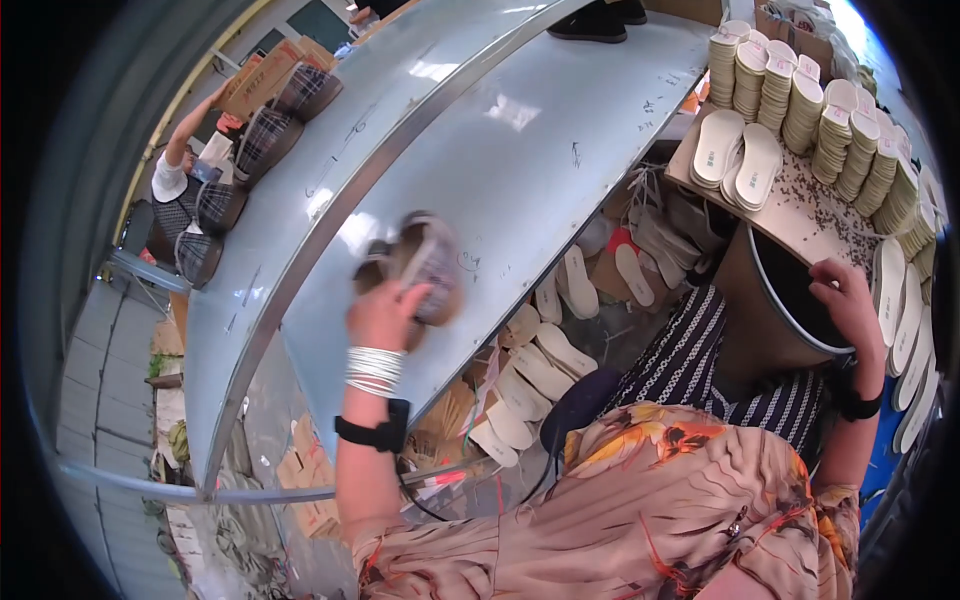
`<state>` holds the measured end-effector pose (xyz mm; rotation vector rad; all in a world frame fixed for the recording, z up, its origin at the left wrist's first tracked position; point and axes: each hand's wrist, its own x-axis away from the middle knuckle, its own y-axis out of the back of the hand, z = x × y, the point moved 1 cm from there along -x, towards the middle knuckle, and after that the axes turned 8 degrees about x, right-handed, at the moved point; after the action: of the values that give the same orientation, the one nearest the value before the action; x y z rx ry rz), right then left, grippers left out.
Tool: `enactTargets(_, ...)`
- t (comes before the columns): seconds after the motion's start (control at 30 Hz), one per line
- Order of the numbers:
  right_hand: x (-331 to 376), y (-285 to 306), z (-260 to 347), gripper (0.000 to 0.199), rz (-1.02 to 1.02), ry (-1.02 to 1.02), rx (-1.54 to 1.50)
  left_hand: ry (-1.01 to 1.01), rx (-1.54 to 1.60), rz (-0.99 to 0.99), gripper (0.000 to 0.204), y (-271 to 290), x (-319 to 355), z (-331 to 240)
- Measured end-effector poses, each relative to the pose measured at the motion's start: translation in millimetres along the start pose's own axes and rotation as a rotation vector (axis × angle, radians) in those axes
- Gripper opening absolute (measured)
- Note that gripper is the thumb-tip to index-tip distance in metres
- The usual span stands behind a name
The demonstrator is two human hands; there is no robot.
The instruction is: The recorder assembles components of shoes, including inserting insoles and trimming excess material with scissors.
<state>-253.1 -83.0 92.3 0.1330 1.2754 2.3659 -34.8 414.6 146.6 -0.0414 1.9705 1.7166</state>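
Observation:
My left hand (pixel 380 318) is closed on a pair of plaid shoes (pixel 432 265), blurred by motion, over the pale blue metal work table. Several white rubber-like bands circle that wrist, above a black strap. On my right, my right hand (pixel 845 300) hangs over the rim of a dark-lined bin (pixel 790 290) with its fingers loosely bent and apart. I see nothing in it. Beside that hand stand stacks of cream insoles (pixel 838 135) on a brown board (pixel 735 195), and loose insoles (pixel 752 165) lie nearer on the same board.
A metal rail (pixel 340 195) curves across the table (pixel 520 130). Several plaid shoes (pixel 262 140) line its far left edge, where another person (pixel 175 175) holds a cardboard box (pixel 255 90). Black shoes (pixel 590 22) sit at the back. Insoles (pixel 520 395) lie below the table edge.

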Motion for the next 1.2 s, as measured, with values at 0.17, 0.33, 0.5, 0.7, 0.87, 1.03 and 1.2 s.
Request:
enactTargets(0.17, 8.1, 3.4, -6.1, 0.023, 0.092, -0.145, 0.175, 0.096, 0.027, -0.078, 0.045, -16.8, -50.8, 196.0)
enactTargets(0.33, 13.1, -7.8, 30.6, 0.023, 0.241, -0.151, 0.26, 0.372, -0.215, 0.223, 0.044, -67.9, -56.1, 320.5)
enactTargets(0.5, -1.5, -17.8, 20.0, 0.025, 0.403, -0.115, 0.374, 0.594, -0.239, 0.039, 0.057, -116.4, -94.3, 333.7)
enactTargets(0.7, 41.6, 42.6, -42.7, 0.031, 0.281, -0.35, 0.239, -0.283, -0.034, 0.184, 0.053, -118.8, -176.9, 70.5)
enactTargets(0.87, 125.7, 104.9, -174.5, 0.041, 0.005, -0.799, 0.234, -0.789, 0.485, 0.769, 0.043, -97.4, -111.6, -230.2)
enactTargets(1.03, 261.7, 205.7, -301.0, 0.062, -0.794, -1.408, 0.133, -1.314, 0.697, 0.871, 0.035, -149.8, -23.2, -400.6)
enactTargets(1.2, 255.3, 249.3, -378.8, 0.066, -0.97, -1.573, 0.016, -1.417, 0.596, 0.988, 0.034, -160.1, 28.5, -499.0)
